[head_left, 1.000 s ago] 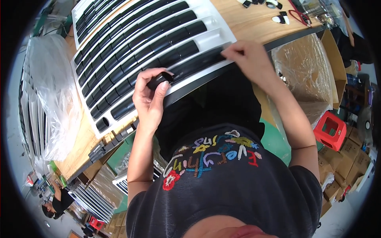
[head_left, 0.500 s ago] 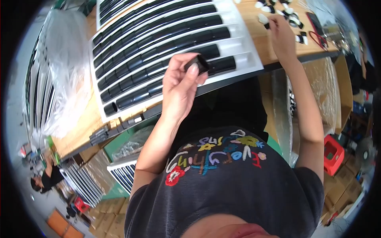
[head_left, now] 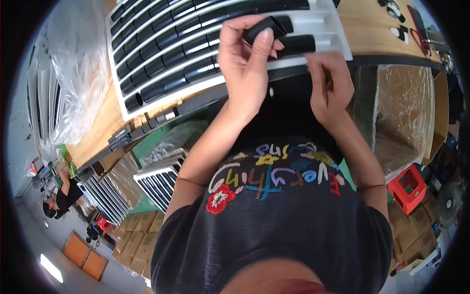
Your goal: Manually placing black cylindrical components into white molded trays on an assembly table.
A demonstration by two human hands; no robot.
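My left hand (head_left: 242, 66) is closed on a short black hollow tube (head_left: 263, 31), thumb along its side and its open end facing right. It hovers over the front edge of a white grooved tray (head_left: 338, 41) with rows of similar black tubes (head_left: 164, 90). To its right, my right hand (head_left: 333, 88) hangs just off the table's front edge, fingers curled and fingertips pressed together. Whatever is between those fingertips, if anything, is too small and blurred to make out. A tiny white spot (head_left: 272, 91) shows against the dark area between the hands; I cannot tell what it is.
Black-and-white small parts (head_left: 400, 34) lie on the wooden table (head_left: 369, 29) at the far right, near red-handled scissors (head_left: 418, 41). Clear plastic sheeting (head_left: 81, 73) drapes at the left. An open carton (head_left: 404, 112) and a red stool (head_left: 407, 188) stand at the right.
My right hand has come from the small parts on the right back toward my left hand. The left hand still holds the black tube; the tray and table sit higher in the picture.
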